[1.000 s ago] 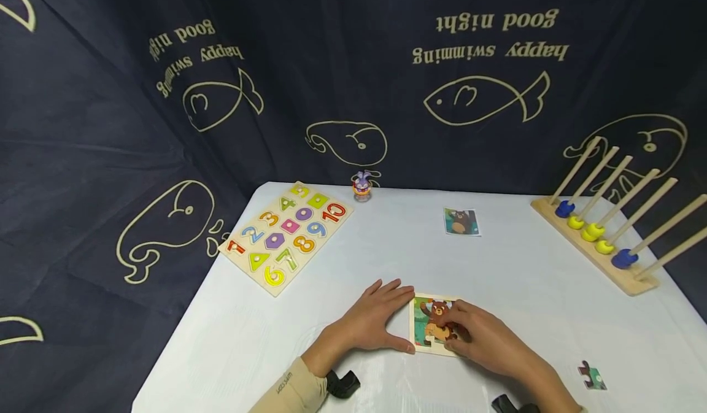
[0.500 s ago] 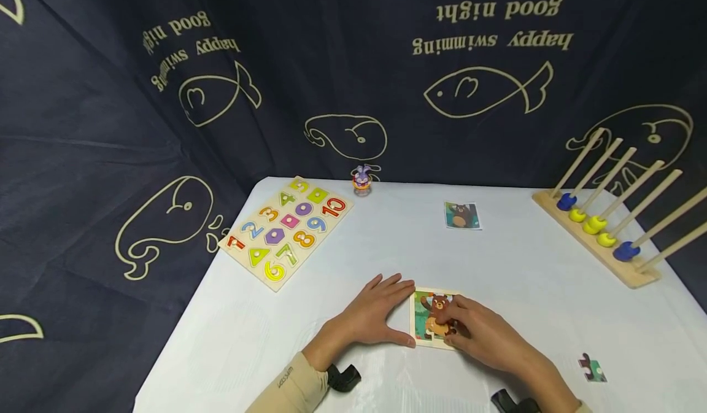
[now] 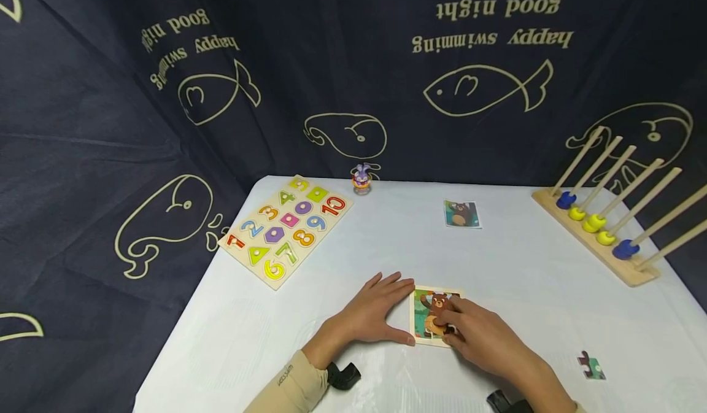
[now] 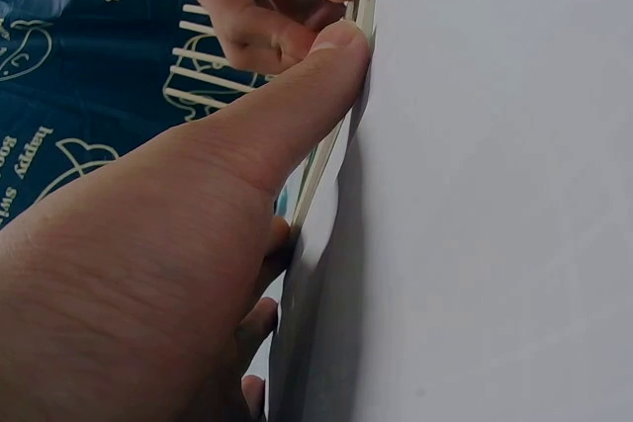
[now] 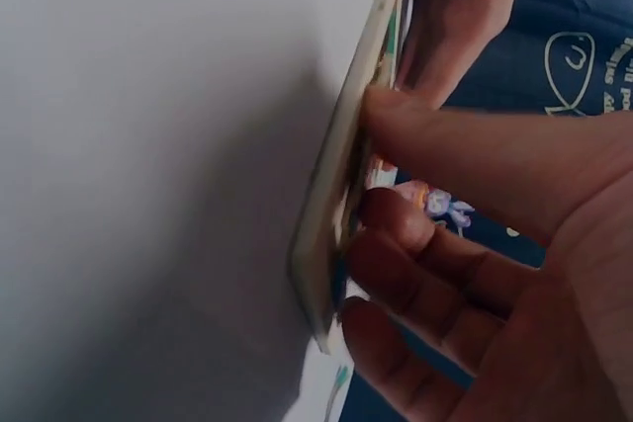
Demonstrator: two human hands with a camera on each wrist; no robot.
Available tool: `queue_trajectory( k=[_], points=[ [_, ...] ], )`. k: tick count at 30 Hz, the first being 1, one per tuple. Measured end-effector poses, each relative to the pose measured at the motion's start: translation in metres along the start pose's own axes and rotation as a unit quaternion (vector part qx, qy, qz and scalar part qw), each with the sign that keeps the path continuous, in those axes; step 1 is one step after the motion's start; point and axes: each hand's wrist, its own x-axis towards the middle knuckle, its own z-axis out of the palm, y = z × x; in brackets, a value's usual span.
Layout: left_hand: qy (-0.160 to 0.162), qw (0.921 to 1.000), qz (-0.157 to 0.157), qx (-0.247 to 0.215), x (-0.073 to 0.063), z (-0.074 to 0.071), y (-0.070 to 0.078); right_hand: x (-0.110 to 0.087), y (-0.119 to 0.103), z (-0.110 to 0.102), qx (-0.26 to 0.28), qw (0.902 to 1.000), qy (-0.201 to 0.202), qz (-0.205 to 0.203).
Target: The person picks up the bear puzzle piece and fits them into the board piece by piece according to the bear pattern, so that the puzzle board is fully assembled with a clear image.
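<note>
A small wooden-framed jigsaw puzzle with a bear picture lies near the front of the table. My left hand rests beside it in the head view, fingers stretched, with the index fingertip at the upper left corner and the thumb at the lower left corner. Over the puzzle's right half, my right hand has thumb and fingers bent around a jigsaw piece at the bear's lower body, mostly covered by the fingers. In the right wrist view the thumb touches the puzzle's face. A loose jigsaw piece, brown and green, lies to the right.
A number-and-shape board lies at the back left. Behind stands a small purple rabbit figure. A bear picture card lies further back, and a peg rack with blue and yellow beads stands at the right edge.
The light gap at the puzzle's lower edge has narrowed to a thin line as my right fingers shift slightly left. My left hand keeps its place at the frame.
</note>
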Motion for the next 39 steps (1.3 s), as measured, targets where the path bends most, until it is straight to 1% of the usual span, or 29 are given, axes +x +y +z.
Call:
queue_trajectory(
  k=[4, 8, 11, 18, 22, 24, 27, 30, 34, 37, 39],
  points=[
    [-0.001, 1.0, 0.0, 0.002, 0.0, -0.001, 0.0, 0.0, -0.001, 0.001, -0.008, 0.9999, 0.007, -0.005],
    [-0.001, 1.0, 0.0, 0.002, 0.0, -0.003, 0.001, 0.0, 0.001, 0.002, -0.021, 0.9992, 0.02, -0.027],
    [-0.002, 1.0, 0.002, 0.0, 0.0, -0.004, 0.001, 0.001, 0.001, 0.0, -0.026, 0.9987, 0.021, -0.037],
    [-0.001, 1.0, 0.005, -0.001, 0.001, -0.002, 0.001, 0.001, 0.0, -0.002, -0.029, 0.9991, 0.01, -0.031],
    [0.001, 1.0, 0.003, 0.003, 0.002, -0.002, 0.001, 0.002, 0.0, -0.002, -0.036, 0.9987, 0.019, -0.03],
    [0.001, 1.0, 0.001, 0.003, 0.001, -0.002, 0.001, 0.002, 0.001, -0.001, -0.031, 0.9988, 0.022, -0.03],
    [0.0, 1.0, 0.001, 0.001, 0.002, -0.003, 0.001, 0.001, 0.005, -0.002, -0.005, 0.9996, 0.013, -0.024],
    [0.0, 1.0, 0.004, -0.002, 0.003, -0.003, 0.001, -0.002, 0.012, -0.007, 0.055, 0.9985, 0.007, 0.002],
    [0.002, 1.0, 0.004, 0.005, 0.003, -0.003, 0.001, -0.01, 0.025, -0.017, 0.133, 0.9899, 0.027, 0.04],
    [0.005, 1.0, 0.003, 0.008, 0.001, -0.003, 0.001, -0.019, 0.033, -0.025, 0.155, 0.9858, 0.027, 0.06],
    [0.005, 1.0, 0.002, 0.006, 0.0, -0.002, 0.001, -0.026, 0.039, -0.029, 0.161, 0.9843, 0.015, 0.072]
  ],
)
